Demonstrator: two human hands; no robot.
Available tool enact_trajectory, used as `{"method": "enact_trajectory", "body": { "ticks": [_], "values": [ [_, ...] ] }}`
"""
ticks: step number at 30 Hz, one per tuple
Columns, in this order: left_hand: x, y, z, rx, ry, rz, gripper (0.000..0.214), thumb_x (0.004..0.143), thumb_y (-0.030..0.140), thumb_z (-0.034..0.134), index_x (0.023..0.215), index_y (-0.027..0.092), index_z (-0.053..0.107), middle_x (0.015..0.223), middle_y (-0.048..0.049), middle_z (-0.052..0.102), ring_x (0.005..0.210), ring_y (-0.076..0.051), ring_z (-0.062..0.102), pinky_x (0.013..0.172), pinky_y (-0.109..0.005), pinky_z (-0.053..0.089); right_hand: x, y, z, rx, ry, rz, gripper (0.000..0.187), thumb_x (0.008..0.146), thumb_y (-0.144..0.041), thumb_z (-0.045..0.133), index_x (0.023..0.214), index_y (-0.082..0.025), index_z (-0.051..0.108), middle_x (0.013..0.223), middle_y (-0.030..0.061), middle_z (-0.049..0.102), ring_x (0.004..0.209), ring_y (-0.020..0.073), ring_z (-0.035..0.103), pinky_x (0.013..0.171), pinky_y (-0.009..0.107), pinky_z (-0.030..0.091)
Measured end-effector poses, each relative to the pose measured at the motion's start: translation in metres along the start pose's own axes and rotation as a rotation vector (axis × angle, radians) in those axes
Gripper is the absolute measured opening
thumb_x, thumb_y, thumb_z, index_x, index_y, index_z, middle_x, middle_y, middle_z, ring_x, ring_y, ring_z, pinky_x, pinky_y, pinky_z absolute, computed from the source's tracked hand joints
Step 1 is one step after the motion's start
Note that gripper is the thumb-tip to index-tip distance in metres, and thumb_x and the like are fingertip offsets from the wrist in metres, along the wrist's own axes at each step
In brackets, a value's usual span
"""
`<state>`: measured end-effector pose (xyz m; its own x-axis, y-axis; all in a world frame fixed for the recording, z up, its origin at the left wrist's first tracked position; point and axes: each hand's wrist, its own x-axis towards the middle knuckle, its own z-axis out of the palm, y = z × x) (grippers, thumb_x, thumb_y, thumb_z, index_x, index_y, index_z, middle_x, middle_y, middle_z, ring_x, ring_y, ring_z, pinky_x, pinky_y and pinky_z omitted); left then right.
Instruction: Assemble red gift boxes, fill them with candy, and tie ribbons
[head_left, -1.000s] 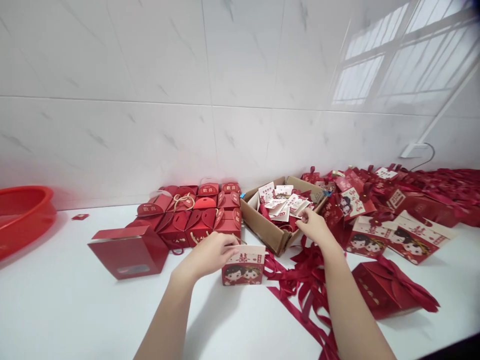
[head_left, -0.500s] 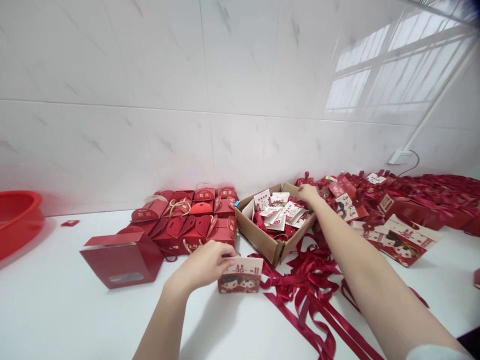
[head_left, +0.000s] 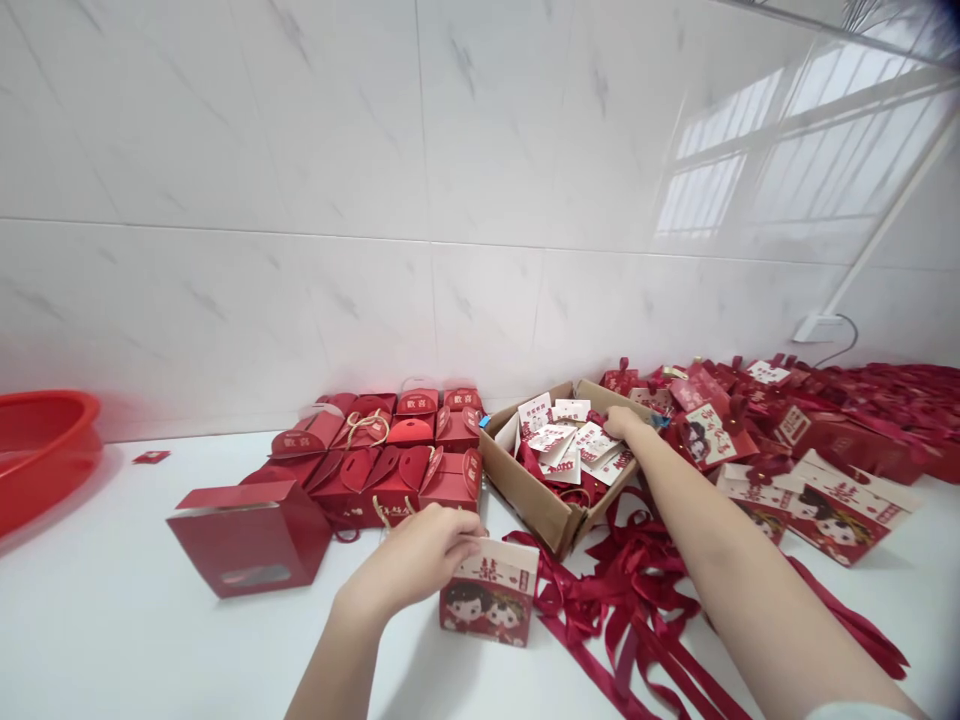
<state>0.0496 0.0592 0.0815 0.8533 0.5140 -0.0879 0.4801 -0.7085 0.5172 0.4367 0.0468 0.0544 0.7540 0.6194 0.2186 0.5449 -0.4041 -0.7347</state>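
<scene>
My left hand (head_left: pixel 420 560) grips the top edge of a small red and cream gift box (head_left: pixel 490 592) printed with two cartoon figures, which stands on the white counter (head_left: pixel 112 640). My right hand (head_left: pixel 621 421) reaches into an open cardboard box (head_left: pixel 536 495) and rests on the white and red tags (head_left: pixel 570 438) piled inside; its fingers are curled among the tags, and I cannot make out whether they hold one. Loose red ribbons (head_left: pixel 637 600) lie under my right forearm.
A cluster of closed red gift boxes (head_left: pixel 390 450) stands against the tiled wall. A larger red box (head_left: pixel 251 535) lies at the left, a red basin (head_left: pixel 41 450) at the far left. Many flat red and cream boxes (head_left: pixel 817 500) cover the counter at right.
My right hand went from the near edge of the cardboard box to its far side, then settled on the tags. My left hand stayed on the gift box, which tilted slightly.
</scene>
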Motion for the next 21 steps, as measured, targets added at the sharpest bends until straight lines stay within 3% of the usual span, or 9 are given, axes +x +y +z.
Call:
{"method": "enact_trajectory", "body": {
  "ticks": [4,7,12,16,18,21],
  "values": [
    [-0.006,0.003,-0.001,0.028,0.006,-0.013,0.022,0.087,0.026,0.043,0.082,0.023,0.064,0.083,-0.0017,0.069,0.074,-0.018,0.062,0.057,-0.024,0.033,-0.001,-0.009,-0.011,0.112,0.085,0.007,0.031,0.092,-0.033,0.055,0.118,-0.016,0.056,0.119,0.0089,0.058,0.101,0.0199,0.060,0.085,0.040,0.052],
    [-0.011,0.004,-0.002,0.034,0.009,-0.013,0.021,0.087,0.026,0.044,0.081,0.024,0.064,0.082,-0.0010,0.069,0.073,-0.018,0.062,0.057,-0.024,0.032,-0.018,-0.017,-0.022,0.246,0.203,-0.043,0.031,0.090,-0.032,0.058,0.116,-0.015,0.058,0.116,0.0092,0.061,0.101,0.0203,0.061,0.088,0.042,0.052],
    [-0.013,0.002,-0.004,0.040,0.023,0.004,0.021,0.086,0.023,0.044,0.076,0.022,0.063,0.076,-0.0008,0.067,0.068,-0.017,0.060,0.057,-0.024,0.031,-0.082,-0.038,-0.025,0.599,0.441,-0.213,0.058,0.080,-0.042,0.065,0.128,-0.011,0.056,0.106,0.0120,0.069,0.100,0.0244,0.066,0.090,0.043,0.054],
    [-0.013,0.001,-0.004,0.041,0.034,0.005,0.020,0.085,0.022,0.044,0.075,0.021,0.062,0.076,-0.0014,0.067,0.068,-0.016,0.060,0.056,-0.024,0.031,-0.134,-0.064,-0.019,0.863,0.536,-0.256,0.059,0.076,-0.045,0.069,0.126,-0.015,0.057,0.108,0.0092,0.069,0.091,0.0204,0.069,0.088,0.042,0.057],
    [-0.012,0.002,-0.004,0.042,0.033,0.005,0.020,0.085,0.022,0.045,0.076,0.021,0.062,0.077,-0.0020,0.068,0.068,-0.017,0.060,0.056,-0.024,0.032,-0.155,-0.078,-0.020,1.105,0.479,-0.262,0.051,0.071,-0.036,0.077,0.118,-0.020,0.063,0.115,0.0074,0.066,0.086,0.0173,0.069,0.085,0.039,0.058],
    [-0.010,0.005,-0.004,0.034,0.020,0.004,0.020,0.085,0.022,0.044,0.081,0.020,0.064,0.081,-0.0035,0.069,0.071,-0.018,0.062,0.058,-0.025,0.036,-0.182,-0.096,-0.021,1.264,0.208,-0.340,0.044,0.067,-0.023,0.080,0.110,-0.027,0.067,0.118,0.0034,0.064,0.081,0.0134,0.068,0.075,0.031,0.061]
  ]
}}
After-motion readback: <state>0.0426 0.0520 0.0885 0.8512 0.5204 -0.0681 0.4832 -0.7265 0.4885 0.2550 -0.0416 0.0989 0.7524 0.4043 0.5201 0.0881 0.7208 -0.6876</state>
